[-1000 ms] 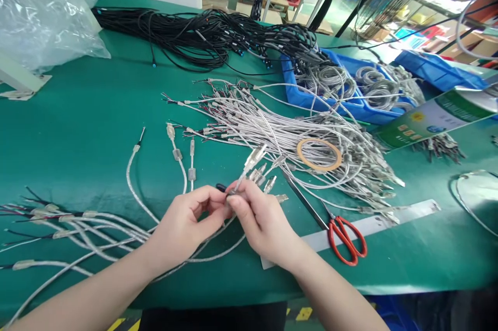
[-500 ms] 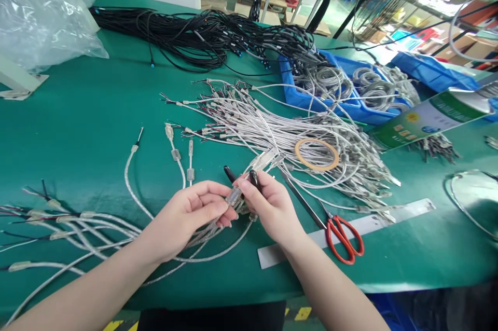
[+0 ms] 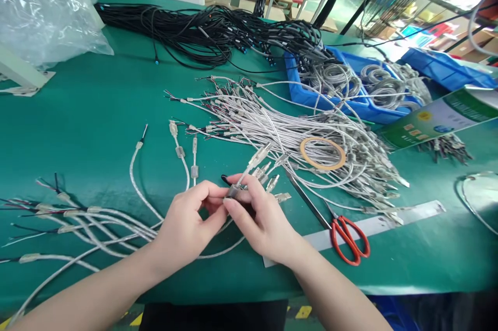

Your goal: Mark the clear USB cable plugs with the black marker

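Observation:
Both hands meet at the front middle of the bench around a clear-jacketed USB cable (image 3: 244,176), its plug pointing up and right. My left hand (image 3: 190,222) pinches the cable at its grey ferrite bead (image 3: 232,191). Thumb and fingers of my right hand (image 3: 266,219) close on the same bead from the other side. A black tip (image 3: 224,179) of some tool pokes out behind the fingers; the rest is hidden. Several more USB plugs (image 3: 273,183) fan out just beyond my right hand. Their cables run under the hands to stripped wire ends (image 3: 62,196) at left.
A large bundle of white USB cables (image 3: 268,123) lies ahead, with a tan ring (image 3: 322,153) on top. Red-handled scissors (image 3: 350,240) rest across a steel ruler (image 3: 373,224) at right. Behind are black cables (image 3: 182,35) and blue bins (image 3: 295,90).
My right hand has turned inward, its thumb now on the bead. The black handles that stood out beside it are mostly hidden. The plugs beyond the hand show more clearly.

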`<action>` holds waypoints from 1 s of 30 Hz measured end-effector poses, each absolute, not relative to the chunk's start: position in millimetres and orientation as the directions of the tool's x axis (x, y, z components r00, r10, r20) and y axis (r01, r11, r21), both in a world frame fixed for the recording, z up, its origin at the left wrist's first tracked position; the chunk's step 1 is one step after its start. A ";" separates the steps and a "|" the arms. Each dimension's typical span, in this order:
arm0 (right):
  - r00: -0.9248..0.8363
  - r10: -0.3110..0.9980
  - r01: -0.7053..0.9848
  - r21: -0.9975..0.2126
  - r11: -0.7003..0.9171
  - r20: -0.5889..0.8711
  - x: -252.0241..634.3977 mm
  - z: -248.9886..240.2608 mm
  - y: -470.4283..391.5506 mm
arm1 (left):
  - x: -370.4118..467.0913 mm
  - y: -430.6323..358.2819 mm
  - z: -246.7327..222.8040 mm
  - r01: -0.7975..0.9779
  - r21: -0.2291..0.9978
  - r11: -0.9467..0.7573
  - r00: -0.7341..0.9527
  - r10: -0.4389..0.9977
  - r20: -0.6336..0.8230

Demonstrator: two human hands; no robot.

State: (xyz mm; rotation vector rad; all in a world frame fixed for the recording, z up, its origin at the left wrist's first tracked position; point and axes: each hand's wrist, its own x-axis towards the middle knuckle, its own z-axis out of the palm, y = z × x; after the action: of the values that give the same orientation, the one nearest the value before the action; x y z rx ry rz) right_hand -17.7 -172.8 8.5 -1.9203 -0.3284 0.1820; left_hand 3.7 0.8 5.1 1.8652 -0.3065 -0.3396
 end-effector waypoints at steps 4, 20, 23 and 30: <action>0.951 0.299 0.180 -0.926 -0.333 0.078 -18.3 8.9 -173.0 | 3.0 0.6 4.7 -0.150 0.922 -0.356 0.914 -0.405 -0.008; 0.936 0.329 0.271 -0.860 -0.433 0.130 -22.8 9.4 -173.3 | 2.3 0.6 9.3 0.146 0.983 -0.115 0.899 -0.400 -0.180; 0.932 0.300 0.330 -0.824 -0.460 0.205 -22.6 9.2 -173.9 | 1.4 0.8 10.9 0.187 0.979 -0.085 0.873 -0.441 -0.205; 0.957 0.217 0.272 -0.858 -0.436 0.193 -16.6 13.1 -182.2 | 10.1 0.6 12.9 0.335 0.942 -0.032 0.796 -0.525 -0.301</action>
State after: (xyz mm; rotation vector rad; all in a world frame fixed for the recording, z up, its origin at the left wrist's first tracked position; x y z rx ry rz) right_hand -16.6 -182.2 13.1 -2.0384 -0.3478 -0.0643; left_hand 10.1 0.6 12.9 1.4469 -0.1644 -0.6942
